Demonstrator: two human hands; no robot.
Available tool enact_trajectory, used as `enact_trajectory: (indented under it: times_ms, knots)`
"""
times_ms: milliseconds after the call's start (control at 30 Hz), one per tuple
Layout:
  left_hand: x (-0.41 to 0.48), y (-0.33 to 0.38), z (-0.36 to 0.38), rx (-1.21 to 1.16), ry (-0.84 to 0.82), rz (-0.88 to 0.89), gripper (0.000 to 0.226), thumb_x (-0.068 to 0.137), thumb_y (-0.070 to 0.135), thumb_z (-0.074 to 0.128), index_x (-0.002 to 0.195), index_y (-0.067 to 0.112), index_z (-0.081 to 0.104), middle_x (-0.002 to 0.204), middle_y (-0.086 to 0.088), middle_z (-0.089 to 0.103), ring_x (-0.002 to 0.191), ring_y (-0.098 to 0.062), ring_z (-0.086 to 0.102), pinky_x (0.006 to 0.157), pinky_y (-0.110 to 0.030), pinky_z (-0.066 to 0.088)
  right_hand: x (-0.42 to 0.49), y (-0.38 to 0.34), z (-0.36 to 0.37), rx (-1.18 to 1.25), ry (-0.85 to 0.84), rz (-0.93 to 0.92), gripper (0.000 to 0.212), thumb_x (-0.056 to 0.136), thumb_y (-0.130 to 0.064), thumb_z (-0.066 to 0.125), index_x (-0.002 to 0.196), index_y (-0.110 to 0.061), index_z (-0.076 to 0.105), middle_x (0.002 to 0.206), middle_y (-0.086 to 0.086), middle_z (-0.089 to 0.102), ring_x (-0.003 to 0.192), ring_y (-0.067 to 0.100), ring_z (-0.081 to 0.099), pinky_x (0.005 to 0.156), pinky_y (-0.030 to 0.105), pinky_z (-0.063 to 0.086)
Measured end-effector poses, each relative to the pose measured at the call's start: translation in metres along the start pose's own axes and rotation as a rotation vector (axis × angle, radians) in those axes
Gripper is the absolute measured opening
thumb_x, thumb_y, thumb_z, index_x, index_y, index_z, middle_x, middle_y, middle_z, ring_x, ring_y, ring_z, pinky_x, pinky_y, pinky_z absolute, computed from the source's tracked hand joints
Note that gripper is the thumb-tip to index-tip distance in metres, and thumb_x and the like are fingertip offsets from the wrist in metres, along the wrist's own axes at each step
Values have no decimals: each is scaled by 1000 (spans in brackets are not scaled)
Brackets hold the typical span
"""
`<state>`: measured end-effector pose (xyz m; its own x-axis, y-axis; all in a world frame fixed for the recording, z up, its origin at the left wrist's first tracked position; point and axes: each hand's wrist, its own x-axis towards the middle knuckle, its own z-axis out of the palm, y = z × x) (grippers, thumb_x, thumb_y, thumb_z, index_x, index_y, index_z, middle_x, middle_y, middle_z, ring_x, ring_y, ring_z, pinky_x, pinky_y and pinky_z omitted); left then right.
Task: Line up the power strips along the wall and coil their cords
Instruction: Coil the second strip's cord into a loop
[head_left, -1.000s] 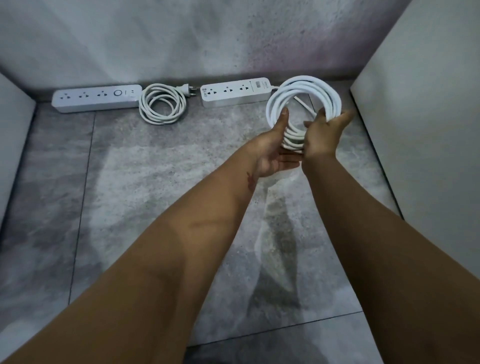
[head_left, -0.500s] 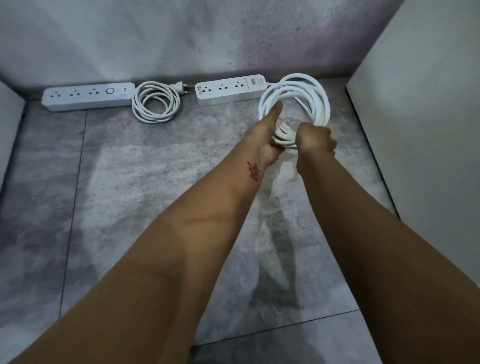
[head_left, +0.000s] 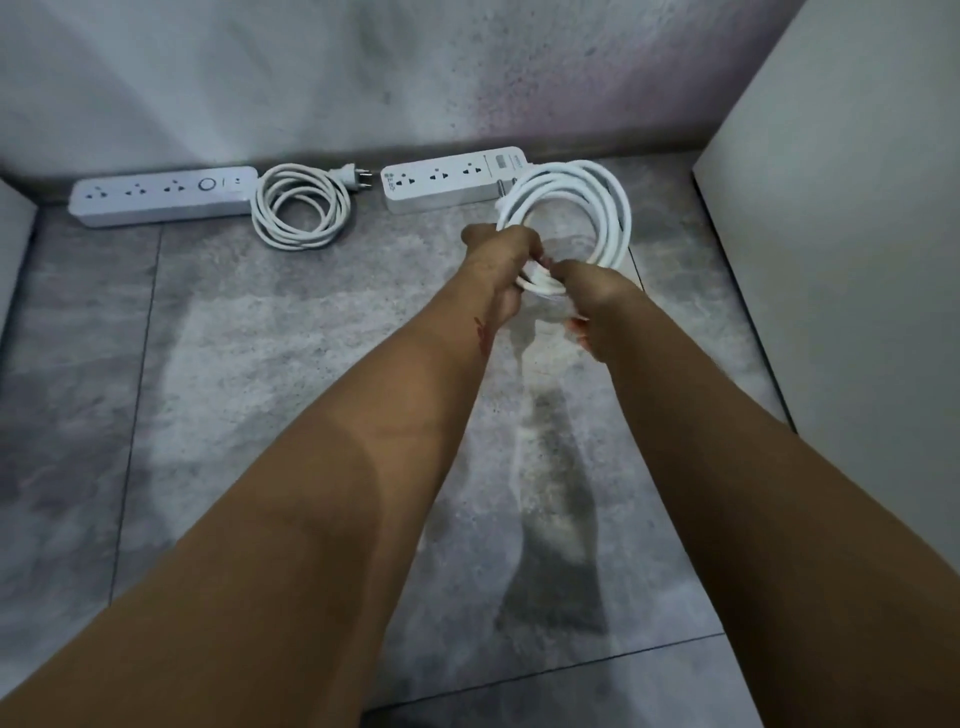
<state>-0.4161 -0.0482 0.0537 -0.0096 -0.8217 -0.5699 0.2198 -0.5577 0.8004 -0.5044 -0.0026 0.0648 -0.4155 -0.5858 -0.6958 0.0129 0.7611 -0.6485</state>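
Observation:
Two white power strips lie along the back wall. The left strip (head_left: 163, 196) has its cord (head_left: 301, 212) coiled flat on the floor beside it, plug (head_left: 358, 179) at the wall. The right strip (head_left: 441, 182) has a thicker white cord coil (head_left: 587, 208), held just above the floor to its right. My left hand (head_left: 501, 254) grips the near left side of this coil. My right hand (head_left: 592, 296) grips its near bottom, where the loops bunch together. The two hands almost touch.
Grey stone floor tiles (head_left: 260, 389) spread out in front of the wall. A pale panel (head_left: 841, 234) stands close on the right, just beyond the held coil. Another pale panel edge (head_left: 13, 249) shows at the far left.
The held coil has dropped lower toward the floor. Both hands have closed round its near edge; the right hand slid from the coil's side down to the bottom.

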Motion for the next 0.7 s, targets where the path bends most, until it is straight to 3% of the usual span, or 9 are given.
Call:
enact_trajectory:
  times_ms: [33,67,133,300,400,500,567,700]
  knots:
    - [-2,2,1,53,-1,15,53,75,-17,51,126,-9,38,94,-28,59,72,-33,63,68,-40,57,5,2,-2,-66,127,-51,59,86,-43,64,130,-11,42,119,7,54,102,21,58,76,27,53]
    - [-4,3,3,115,-8,32,53,77,-16,51,127,-8,35,89,-24,57,71,-31,62,66,-38,56,8,4,-4,-184,265,-117,78,84,-44,66,142,-8,28,138,12,43,121,28,50,96,37,47]
    - [-6,6,9,243,-36,69,52,80,-14,51,128,-4,32,84,-17,54,68,-25,59,59,-32,52,6,3,-12,-376,436,-313,89,84,-42,67,148,-9,16,151,13,28,137,31,34,109,46,32]
    - [-12,12,20,507,-83,210,45,76,-9,55,119,1,45,100,-20,58,86,-27,62,60,-28,50,1,-2,-31,-687,452,-771,89,83,-18,69,153,-26,15,156,9,22,143,28,26,112,44,27]
    - [-10,8,25,641,-98,276,32,81,-7,54,107,7,41,90,-11,53,79,-20,56,61,-27,46,5,-2,-42,-882,439,-939,95,80,-5,65,153,-37,13,161,6,15,147,28,19,115,45,22]
    - [-2,2,23,760,-138,344,31,83,-5,56,103,11,38,89,-6,49,83,-19,51,66,-28,43,18,-8,-53,-1032,402,-1011,93,78,-5,64,152,-38,19,162,5,14,148,29,18,115,48,20]
    - [5,1,23,820,-183,380,31,82,-3,58,101,11,38,86,-3,47,87,-20,49,71,-29,41,28,-12,-57,-1107,390,-1041,82,76,-11,66,148,-33,32,159,4,24,144,29,24,113,47,23]
    - [19,4,21,832,-253,425,34,79,-5,62,98,11,40,82,0,48,86,-19,49,68,-29,40,40,-17,-51,-1109,418,-1016,57,80,-24,64,135,-21,46,139,6,49,127,31,46,101,43,33]
